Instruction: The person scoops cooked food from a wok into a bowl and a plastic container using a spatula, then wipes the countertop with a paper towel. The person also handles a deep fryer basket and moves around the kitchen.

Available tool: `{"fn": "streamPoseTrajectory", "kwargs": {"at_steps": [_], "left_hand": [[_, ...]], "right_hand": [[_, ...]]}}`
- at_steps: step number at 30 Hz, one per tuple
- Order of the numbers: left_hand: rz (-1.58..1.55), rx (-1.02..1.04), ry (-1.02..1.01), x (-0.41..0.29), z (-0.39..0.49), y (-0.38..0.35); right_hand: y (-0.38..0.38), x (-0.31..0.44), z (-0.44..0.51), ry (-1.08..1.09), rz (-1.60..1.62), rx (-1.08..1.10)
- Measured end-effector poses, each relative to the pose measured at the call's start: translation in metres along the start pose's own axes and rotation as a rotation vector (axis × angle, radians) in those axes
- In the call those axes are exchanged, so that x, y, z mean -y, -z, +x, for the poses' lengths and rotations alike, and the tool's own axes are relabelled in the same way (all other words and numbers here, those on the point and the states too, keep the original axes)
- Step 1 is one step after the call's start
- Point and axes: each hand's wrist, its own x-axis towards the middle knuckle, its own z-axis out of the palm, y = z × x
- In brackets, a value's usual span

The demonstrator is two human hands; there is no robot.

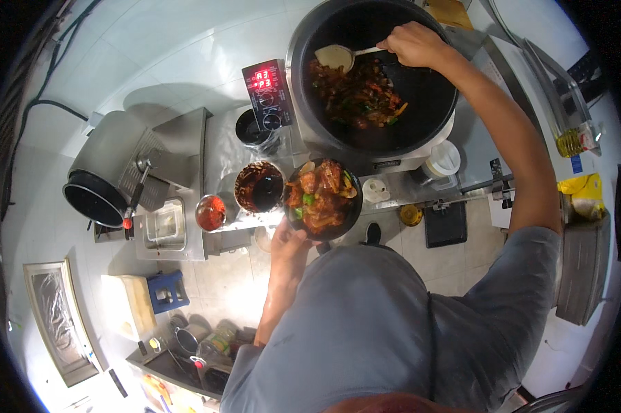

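My right hand (416, 45) grips the handle of a pale turner (336, 57), its flat head resting in the left part of a large black wok (424, 108). Stir-fried food (362, 98) with dark sauce and bits of green and yellow vegetable lies in the wok. Close to my body, my left hand (288, 242) holds a dark bowl (358, 211) by its lower left rim. Glossy reddish-brown pieces of food (318, 191), which look like meat, fill it with green pepper and onion. The fingers beneath the bowl are partly hidden.
A control panel (267, 95) with lit red digits stands left of the wok. Beside the bowl are a sauce-smeared pot (243, 199) and a small container of red seasoning (210, 212). White lidded tubs (444, 157) sit right of the cooker. A black pot (96, 199) and a blue stool (167, 291) are further left.
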Motion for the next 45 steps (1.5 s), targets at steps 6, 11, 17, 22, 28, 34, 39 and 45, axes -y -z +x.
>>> {"fn": "streamPoseTrajectory", "kwargs": {"at_steps": [6, 11, 17, 22, 28, 34, 39, 45], "left_hand": [[0.021, -0.043, -0.005, -0.001, -0.003, -0.002], [0.01, -0.041, -0.014, 0.0, -0.004, 0.002], [-0.02, -0.064, -0.025, 0.0, -0.005, 0.007], [-0.033, -0.029, -0.035, -0.003, -0.006, 0.007], [-0.018, 0.052, 0.019, -0.013, -0.001, 0.006], [-0.043, 0.106, 0.03, -0.015, 0.002, -0.002], [-0.062, 0.114, 0.014, -0.014, -0.002, -0.01], [-0.049, 0.092, 0.015, -0.012, -0.002, -0.012]], "right_hand": [[0.02, 0.034, 0.001, -0.038, -0.158, 0.112], [0.032, 0.08, -0.011, 0.105, -0.122, 0.123], [0.0, 0.075, -0.004, -0.447, 0.586, 0.424], [-0.048, 0.093, -0.023, -0.895, 1.277, 0.378], [-0.059, 0.11, -0.049, -0.739, 0.99, 0.112], [-0.029, 0.104, -0.066, -0.724, 0.951, 0.118], [-0.003, 0.097, -0.094, -0.612, 0.496, 0.08], [0.024, 0.076, -0.118, -0.524, 0.141, -0.003]]}}
